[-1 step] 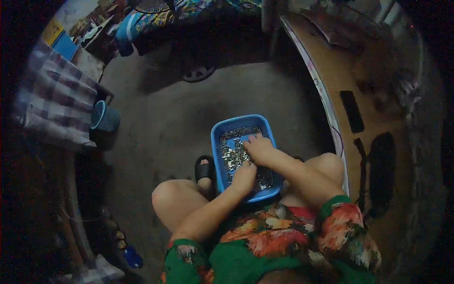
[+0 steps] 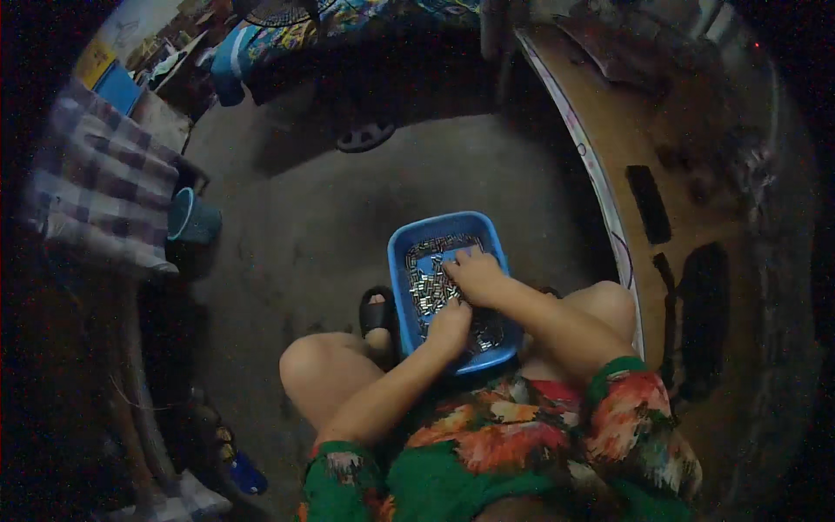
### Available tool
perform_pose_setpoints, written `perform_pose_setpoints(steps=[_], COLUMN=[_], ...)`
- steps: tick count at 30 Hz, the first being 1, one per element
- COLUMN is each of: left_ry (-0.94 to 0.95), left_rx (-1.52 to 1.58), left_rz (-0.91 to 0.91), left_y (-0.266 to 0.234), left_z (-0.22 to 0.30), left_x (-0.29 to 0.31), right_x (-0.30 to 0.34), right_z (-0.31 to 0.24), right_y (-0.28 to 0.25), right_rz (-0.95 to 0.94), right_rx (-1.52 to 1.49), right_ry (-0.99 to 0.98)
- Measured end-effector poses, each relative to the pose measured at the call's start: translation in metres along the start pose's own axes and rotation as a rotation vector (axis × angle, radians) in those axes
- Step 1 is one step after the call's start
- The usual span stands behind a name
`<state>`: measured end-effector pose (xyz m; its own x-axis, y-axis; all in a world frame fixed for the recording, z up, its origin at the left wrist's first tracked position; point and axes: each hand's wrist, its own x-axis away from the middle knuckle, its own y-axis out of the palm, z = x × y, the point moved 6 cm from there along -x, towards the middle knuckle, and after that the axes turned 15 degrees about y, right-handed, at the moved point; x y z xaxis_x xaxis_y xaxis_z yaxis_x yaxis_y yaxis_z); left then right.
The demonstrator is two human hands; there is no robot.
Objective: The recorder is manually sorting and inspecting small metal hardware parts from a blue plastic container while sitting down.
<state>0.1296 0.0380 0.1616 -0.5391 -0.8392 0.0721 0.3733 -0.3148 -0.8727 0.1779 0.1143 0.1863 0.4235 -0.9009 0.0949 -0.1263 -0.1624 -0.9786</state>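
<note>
A blue plastic basin (image 2: 403, 300) stands between my knees, a layer of small shiny metal cylinders (image 2: 426, 291) spread over its bottom. My right hand (image 2: 476, 277) reaches in over the far right part, its fingers apart and touching the pieces. Closer to me, my left hand (image 2: 450, 327) is bent down among the cylinders with its fingers curled together. Whatever may be between those fingertips is too small to make out. My hands and forearms cover the pieces on the basin's right side. A patch of bare blue bottom shows left of my right fingertips.
A wooden board with a pale edge (image 2: 591, 165) runs along the right, with dark flat objects (image 2: 648, 204) on it. At left are a teal bucket (image 2: 198, 219) and a checked cloth (image 2: 113, 187). A dark round base (image 2: 365, 137) stands on the floor ahead.
</note>
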Motion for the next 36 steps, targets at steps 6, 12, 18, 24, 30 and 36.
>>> perform_pose_setpoints(steps=[6, 12, 18, 24, 30, 36], left_ry=[0.018, -0.086, -0.399, -0.501, -0.461, -0.492], left_rx=[0.185, 0.578, 1.269, 1.685, 1.653, 1.805], left_rz=[-0.076, 0.041, 0.253, 0.436, 0.423, 0.412], left_y=[-0.011, -0.081, -0.111, -0.092, -0.076, -0.072], left_z=[0.004, 0.003, -0.015, -0.032, -0.035, -0.021], left_x=[0.012, 0.022, 0.02, 0.027, 0.032, 0.027], right_x=[0.001, 0.023, 0.023, 0.021, 0.028, 0.034], right_z=[-0.003, -0.016, -0.003, 0.004, -0.002, 0.005], right_y=[0.009, 0.031, 0.024, -0.011, -0.024, -0.019], right_rz=[-0.082, -0.38, -0.54, -1.006, -1.029, -1.039], right_rx=[-0.086, -0.127, -0.459, -1.628, -1.8, -1.874], right_ry=[-0.126, -0.215, 0.016, 0.429, 0.509, 0.513])
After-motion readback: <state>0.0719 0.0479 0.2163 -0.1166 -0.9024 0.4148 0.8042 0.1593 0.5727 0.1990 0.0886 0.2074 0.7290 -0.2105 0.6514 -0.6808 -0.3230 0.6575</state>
